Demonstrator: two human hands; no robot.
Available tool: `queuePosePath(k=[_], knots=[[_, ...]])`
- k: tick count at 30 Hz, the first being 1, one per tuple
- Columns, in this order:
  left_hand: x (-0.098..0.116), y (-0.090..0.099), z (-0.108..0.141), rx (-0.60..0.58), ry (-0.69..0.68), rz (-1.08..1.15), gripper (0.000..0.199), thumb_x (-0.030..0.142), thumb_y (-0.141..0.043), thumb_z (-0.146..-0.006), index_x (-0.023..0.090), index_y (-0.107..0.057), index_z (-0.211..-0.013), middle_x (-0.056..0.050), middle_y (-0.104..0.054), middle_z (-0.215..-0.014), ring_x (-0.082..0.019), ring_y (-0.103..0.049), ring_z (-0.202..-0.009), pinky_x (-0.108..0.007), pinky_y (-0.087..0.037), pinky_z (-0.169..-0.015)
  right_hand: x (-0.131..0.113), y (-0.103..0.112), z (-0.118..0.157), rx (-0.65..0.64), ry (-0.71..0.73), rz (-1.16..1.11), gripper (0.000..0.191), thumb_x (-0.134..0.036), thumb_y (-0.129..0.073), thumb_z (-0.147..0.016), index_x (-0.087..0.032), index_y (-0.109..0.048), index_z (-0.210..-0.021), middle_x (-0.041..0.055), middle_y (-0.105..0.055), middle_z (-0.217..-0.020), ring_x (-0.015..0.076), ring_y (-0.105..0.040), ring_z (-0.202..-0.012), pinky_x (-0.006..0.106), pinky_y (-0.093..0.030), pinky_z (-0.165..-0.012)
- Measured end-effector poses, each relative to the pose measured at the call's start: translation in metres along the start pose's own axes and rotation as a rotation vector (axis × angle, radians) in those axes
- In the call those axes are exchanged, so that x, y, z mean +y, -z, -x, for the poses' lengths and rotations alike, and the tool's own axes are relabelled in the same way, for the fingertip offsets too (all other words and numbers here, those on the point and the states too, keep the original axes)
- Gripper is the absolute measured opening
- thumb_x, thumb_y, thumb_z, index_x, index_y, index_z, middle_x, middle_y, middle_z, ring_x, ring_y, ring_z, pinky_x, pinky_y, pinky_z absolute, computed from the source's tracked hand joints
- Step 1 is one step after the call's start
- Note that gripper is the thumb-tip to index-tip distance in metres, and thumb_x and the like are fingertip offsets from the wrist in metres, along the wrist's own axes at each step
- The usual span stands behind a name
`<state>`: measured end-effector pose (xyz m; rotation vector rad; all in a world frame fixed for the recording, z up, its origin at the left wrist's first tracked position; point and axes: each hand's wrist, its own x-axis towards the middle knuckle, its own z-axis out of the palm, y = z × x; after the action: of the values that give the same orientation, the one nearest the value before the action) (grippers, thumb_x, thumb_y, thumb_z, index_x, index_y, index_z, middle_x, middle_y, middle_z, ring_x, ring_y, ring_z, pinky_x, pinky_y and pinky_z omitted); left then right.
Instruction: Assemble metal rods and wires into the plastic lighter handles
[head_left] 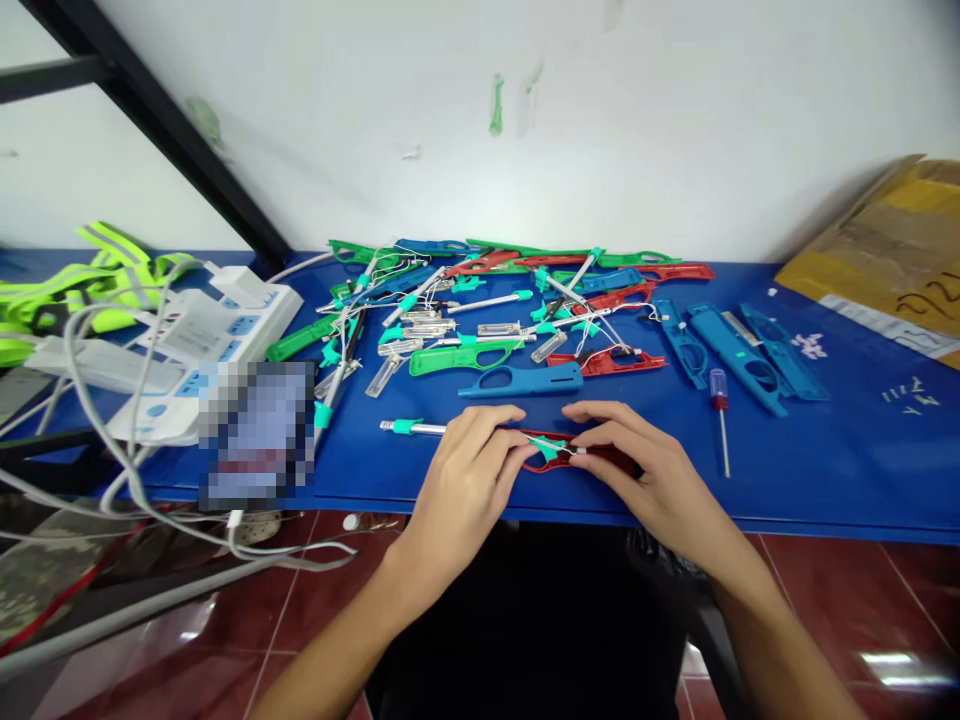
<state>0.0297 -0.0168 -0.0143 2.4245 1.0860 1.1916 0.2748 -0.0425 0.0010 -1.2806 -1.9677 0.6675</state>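
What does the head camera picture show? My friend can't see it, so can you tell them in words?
A person's left hand and right hand meet at a red lighter casing with a teal trigger, on a blue table. Behind lie jumbled lighter parts; a screwdriver lies to the right, a power strip to the left.

There is one held red casing [615, 458], one screwdriver [720, 410], three blue casings [731, 348] near it and one box [892, 260].
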Motion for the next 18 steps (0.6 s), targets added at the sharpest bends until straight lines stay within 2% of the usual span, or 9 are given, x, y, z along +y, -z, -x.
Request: queuePosePath(k=[13, 18], knots=[[0.0002, 0.0006, -0.0006, -0.006, 0.001, -0.048, 0.003, 0.018, -0.067, -0.110, 0.021, -0.067, -0.110, -0.008, -0.076, -0.119, -0.026, -0.073, -0.110, -0.044, -0.059, -0.096, -0.0021, -0.0005, -0.0012, 0.036, -0.022, -0.028, 0.010, -0.035, -0.067, -0.109, -0.028, -0.074, -0.107, 0.0087, -0.075, -0.139, 0.0278, -0.074, -0.127, 0.047, -0.061, -0.108], [0.0002, 0.0012, -0.0012, -0.012, 0.006, -0.045, 0.003, 0.017, -0.067, -0.109, 0.020, -0.067, -0.110, -0.009, -0.077, -0.119, -0.026, -0.072, -0.109, -0.044, -0.058, -0.097, -0.0022, 0.0004, -0.0008, 0.031, -0.025, -0.056, 0.008, -0.036, -0.068, -0.109, -0.030, -0.075, -0.108, 0.0064, -0.075, -0.138, 0.0259, -0.074, -0.126, 0.045, -0.060, -0.109]])
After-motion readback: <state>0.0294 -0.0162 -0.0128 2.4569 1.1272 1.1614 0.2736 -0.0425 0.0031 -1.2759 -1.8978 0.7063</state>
